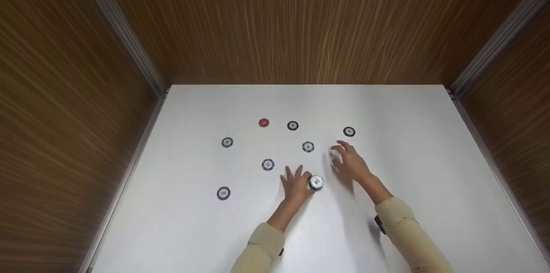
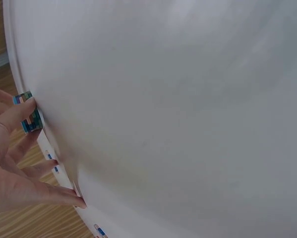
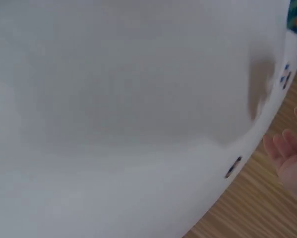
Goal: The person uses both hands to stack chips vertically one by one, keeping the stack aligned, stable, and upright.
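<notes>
On the white tabletop, my left hand (image 1: pixel 296 185) holds a stack of poker chips (image 1: pixel 316 182) between thumb and index finger, its other fingers spread. The stack's top chip is white with a dark number. In the left wrist view, the stack's edge (image 2: pixel 28 113) shows several layers with coloured stripes. My right hand (image 1: pixel 351 163) hovers to the right of the stack with bent, parted fingers and nothing in them. Nearest to it are a black-rimmed chip (image 1: pixel 349 131) and a chip with a spotted rim (image 1: pixel 308 147).
Further left lie a red chip (image 1: pixel 264 123), a dark-rimmed chip (image 1: pixel 293 125), a purplish chip (image 1: pixel 268 164), a greenish-grey chip (image 1: pixel 227 142) and a dark blue chip (image 1: pixel 223 193), all flat and apart. Wood-grain panels (image 1: pixel 275 23) stand behind the table and at both sides.
</notes>
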Demonstrator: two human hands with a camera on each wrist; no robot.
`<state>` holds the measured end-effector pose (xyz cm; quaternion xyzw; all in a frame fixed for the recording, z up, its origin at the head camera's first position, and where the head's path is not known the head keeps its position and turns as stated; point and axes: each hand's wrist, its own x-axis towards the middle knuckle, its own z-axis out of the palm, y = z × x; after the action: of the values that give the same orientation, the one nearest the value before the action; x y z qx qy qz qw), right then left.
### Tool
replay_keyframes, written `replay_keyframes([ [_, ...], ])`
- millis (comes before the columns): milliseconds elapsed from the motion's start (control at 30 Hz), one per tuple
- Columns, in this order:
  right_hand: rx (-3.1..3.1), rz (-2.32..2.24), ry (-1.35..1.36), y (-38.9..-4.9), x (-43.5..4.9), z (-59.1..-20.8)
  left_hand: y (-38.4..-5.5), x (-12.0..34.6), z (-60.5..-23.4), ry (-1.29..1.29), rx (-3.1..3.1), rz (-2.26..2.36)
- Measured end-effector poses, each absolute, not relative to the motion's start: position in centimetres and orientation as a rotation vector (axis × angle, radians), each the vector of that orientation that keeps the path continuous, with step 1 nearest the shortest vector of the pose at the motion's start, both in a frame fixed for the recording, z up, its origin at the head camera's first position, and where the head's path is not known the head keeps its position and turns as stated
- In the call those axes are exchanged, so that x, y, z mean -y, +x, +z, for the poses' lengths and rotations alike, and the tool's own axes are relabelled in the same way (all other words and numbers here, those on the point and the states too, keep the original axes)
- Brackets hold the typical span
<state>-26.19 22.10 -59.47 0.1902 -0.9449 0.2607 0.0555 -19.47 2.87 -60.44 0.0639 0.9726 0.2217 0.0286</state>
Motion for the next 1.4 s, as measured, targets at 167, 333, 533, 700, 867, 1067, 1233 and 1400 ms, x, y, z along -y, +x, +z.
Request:
replay_keyframes([
  [167, 2.949, 0.661, 0.463, -28.0, -23.8, -60.3, -19.4, -2.9, -60.5, 0.216, -2.999, 0.744],
  [333, 3.057, 0.592, 0.434, -29.2, -25.0, -60.8, -19.4, -2.8, -60.6, 0.204, -3.014, 0.741],
  [533, 3.105, 0.586, 0.429, -29.3, -25.8, -61.1, -19.4, -2.8, -60.6, 0.211, -3.008, 0.746],
  [700, 3.017, 0.583, 0.401, -29.0, -25.8, -61.2, -19.4, -2.8, -60.6, 0.202, -3.000, 0.708],
  [867, 2.944, 0.589, 0.376, -29.1, -25.6, -61.0, -19.4, -2.8, -60.6, 0.213, -3.014, 0.712],
  [1067, 2.998, 0.628, 0.382, -29.8, -25.5, -60.7, -19.3, -2.8, -60.7, 0.203, -3.007, 0.719],
  [1233, 3.119, 0.589, 0.403, -30.3, -25.6, -60.2, -19.3, -3.0, -60.6, 0.211, -3.001, 0.712],
  [1400, 3.138, 0.521, 0.400, -30.5, -25.6, -59.8, -19.2, -3.2, -60.7, 0.212, -3.005, 0.701],
])
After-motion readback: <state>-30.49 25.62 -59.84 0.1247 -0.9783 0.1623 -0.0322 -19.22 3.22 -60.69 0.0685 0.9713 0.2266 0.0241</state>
